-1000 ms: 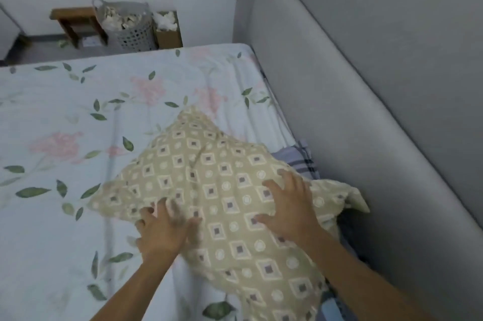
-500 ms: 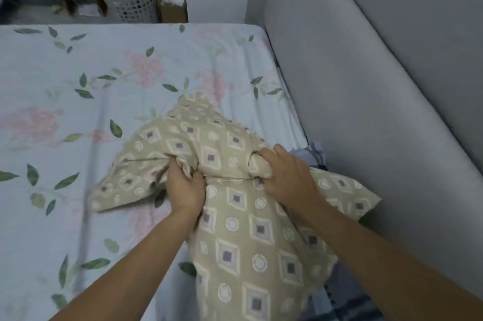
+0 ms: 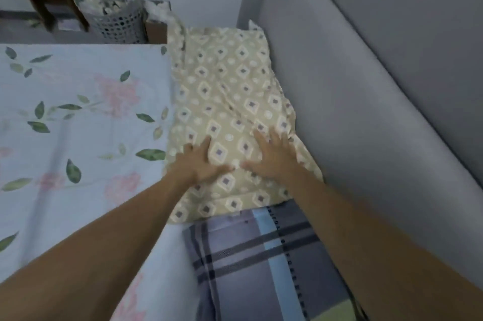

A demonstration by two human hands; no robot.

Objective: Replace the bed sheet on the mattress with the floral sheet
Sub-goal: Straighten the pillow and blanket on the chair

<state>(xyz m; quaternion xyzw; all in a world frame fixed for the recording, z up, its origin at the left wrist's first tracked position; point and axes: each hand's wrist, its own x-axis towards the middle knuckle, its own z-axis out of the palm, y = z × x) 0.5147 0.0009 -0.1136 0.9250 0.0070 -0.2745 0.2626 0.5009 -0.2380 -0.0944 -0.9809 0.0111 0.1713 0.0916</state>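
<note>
The floral sheet (image 3: 78, 117), pale blue with pink flowers and green leaves, covers the mattress on the left. A beige pillow with a diamond pattern (image 3: 230, 90) lies lengthwise along the grey padded headboard (image 3: 352, 111). My left hand (image 3: 201, 161) and my right hand (image 3: 274, 156) both press flat on the pillow's near end, fingers spread. A plaid blue-grey pillow (image 3: 261, 263) lies just in front of the beige one, partly under my right forearm.
Beyond the far edge of the bed stand a grey laundry basket (image 3: 112, 15) full of cloth, a cardboard box (image 3: 156, 25) and a wooden bench (image 3: 44, 4). The headboard walls off the right side.
Both hands gripped the bunched pillow half a second ago; now it lies flat against the headboard, further from me, and my hands have opened and press on it.
</note>
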